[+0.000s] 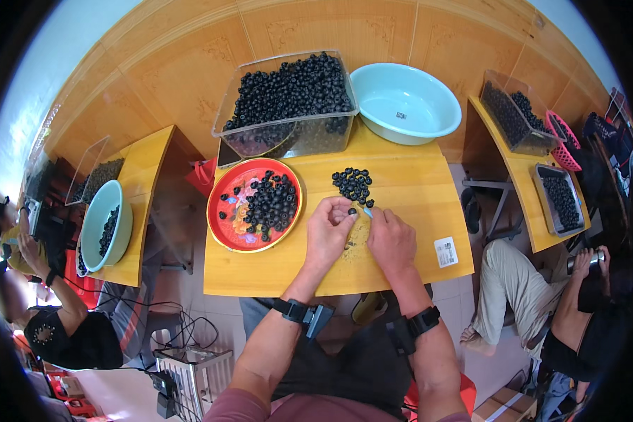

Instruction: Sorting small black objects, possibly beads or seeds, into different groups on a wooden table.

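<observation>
At the left edge of the bench (432,200) sat a round red tray (219,228) of dark round pieces (271,202), with a clear bin (313,137) beyond it along the far edge. The left hand's (328,231) fingers were clamped on 1 dark piece (352,211) at their tips, a loose pile (352,183) lying just beyond. The right hand's (392,243) fingers were closed around a light-blue tool (368,212), its end just beside that piece. A blue basin (406,98) stood far right; open room lay between the right hand and a white label (446,252) near the right edge.

three yellow tables (422,204), one round red tray (221,228), one pink basket (568,160), one loose bead pile (354,184)
</observation>
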`<state>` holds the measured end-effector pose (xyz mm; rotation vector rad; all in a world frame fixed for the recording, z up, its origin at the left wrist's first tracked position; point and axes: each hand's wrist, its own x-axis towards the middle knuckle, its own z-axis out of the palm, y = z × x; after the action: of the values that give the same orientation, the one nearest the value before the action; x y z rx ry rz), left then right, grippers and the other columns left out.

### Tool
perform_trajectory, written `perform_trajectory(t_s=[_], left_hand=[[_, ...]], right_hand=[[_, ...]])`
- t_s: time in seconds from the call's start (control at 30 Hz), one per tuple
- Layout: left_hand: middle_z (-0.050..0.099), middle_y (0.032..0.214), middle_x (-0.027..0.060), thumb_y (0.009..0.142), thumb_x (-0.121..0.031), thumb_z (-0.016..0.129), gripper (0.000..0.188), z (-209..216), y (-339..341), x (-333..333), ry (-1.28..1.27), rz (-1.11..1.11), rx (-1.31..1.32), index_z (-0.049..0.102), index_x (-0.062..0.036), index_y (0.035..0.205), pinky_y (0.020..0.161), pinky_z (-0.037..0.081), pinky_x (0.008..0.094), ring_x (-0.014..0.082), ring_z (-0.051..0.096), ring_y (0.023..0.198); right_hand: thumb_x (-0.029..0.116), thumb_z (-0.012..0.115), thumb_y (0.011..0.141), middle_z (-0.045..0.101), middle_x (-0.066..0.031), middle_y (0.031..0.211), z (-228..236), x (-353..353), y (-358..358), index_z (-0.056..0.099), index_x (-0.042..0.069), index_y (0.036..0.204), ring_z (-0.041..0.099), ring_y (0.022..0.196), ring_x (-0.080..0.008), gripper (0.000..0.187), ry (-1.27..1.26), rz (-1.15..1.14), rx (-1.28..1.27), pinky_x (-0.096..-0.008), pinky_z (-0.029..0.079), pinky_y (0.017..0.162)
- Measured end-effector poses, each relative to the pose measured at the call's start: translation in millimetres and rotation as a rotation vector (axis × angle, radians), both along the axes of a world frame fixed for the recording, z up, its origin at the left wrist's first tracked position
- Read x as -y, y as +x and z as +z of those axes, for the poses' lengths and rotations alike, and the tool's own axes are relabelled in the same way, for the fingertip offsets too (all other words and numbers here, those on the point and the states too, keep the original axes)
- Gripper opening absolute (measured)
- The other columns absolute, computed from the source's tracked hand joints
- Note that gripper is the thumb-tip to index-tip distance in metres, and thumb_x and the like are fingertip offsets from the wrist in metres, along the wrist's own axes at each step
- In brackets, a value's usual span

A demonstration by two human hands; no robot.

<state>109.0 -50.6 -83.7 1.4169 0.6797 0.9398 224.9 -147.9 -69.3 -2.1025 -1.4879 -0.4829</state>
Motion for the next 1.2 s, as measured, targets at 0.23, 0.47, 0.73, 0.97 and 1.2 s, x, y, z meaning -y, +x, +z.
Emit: perform_trajectory(t_s=[0.23, 0.47, 0.73, 0.97, 1.2], left_hand=[[0.063, 0.095, 0.0063, 0.087, 0.003, 0.077, 0.016, 11, -4, 1, 0.225, 0.091, -0.088, 0.074, -0.0004, 0.102, 0.071, 0.051, 0.0261, 0.012, 0.059, 0.075], [0.068, 0.094, 0.0076, 0.083, 0.004, 0.076, 0.018, 33, -53, -25, 0.601, 0.346, -0.293, 0.074, -0.0025, 0.099, 0.071, 0.053, 0.0275, 0.0143, 0.065, 0.079], [0.066, 0.099, 0.0168, 0.085, 0.002, 0.072, 0.022, 56, -59, -52, 0.947, 0.36, -0.486, 0.07, -0.002, 0.106, 0.088, 0.052, 0.0446, 0.0368, 0.064, 0.097], [0.063, 0.095, 0.018, 0.089, -0.008, 0.072, 0.02, 26, -9, -34, 0.941, 0.067, -0.617, 0.068, 0.0, 0.107, 0.086, 0.053, 0.0467, 0.0387, 0.063, 0.097], [0.065, 0.097, 0.0182, 0.089, -0.014, 0.075, 0.023, 31, -8, -29, 0.864, 0.047, -0.636, 0.07, -0.0003, 0.107, 0.084, 0.054, 0.0457, 0.0383, 0.065, 0.092]], right_hand=[[0.008, 0.065, 0.087, 0.064, -0.0101, 0.077, 1, -2, -2, 0.064, 0.005, 0.091, 0.07, 0.07, -0.0279, 0.005, -0.001, -0.05, 0.002, -0.0405, 0.057, 0.059], [0.008, 0.064, 0.091, 0.064, -0.0107, 0.077, 1, -3, -1, 0.062, 0.006, 0.091, 0.068, 0.069, -0.0303, 0.003, 0.09, -0.1, -0.041, -0.0416, 0.056, 0.058], [0.009, 0.064, 0.091, 0.063, -0.0107, 0.076, 0, -3, 5, 0.062, 0.006, 0.092, 0.068, 0.07, -0.0314, 0.003, 0.143, -0.107, -0.052, -0.0435, 0.055, 0.059], [0.009, 0.065, 0.091, 0.062, -0.01, 0.075, -2, -3, 2, 0.061, 0.007, 0.092, 0.068, 0.069, -0.0305, 0.004, 0.098, -0.117, -0.011, -0.0427, 0.055, 0.058], [0.009, 0.064, 0.09, 0.062, -0.0093, 0.076, -8, -2, 4, 0.06, 0.008, 0.092, 0.068, 0.069, -0.0294, 0.005, 0.118, -0.102, -0.022, -0.0415, 0.055, 0.058]])
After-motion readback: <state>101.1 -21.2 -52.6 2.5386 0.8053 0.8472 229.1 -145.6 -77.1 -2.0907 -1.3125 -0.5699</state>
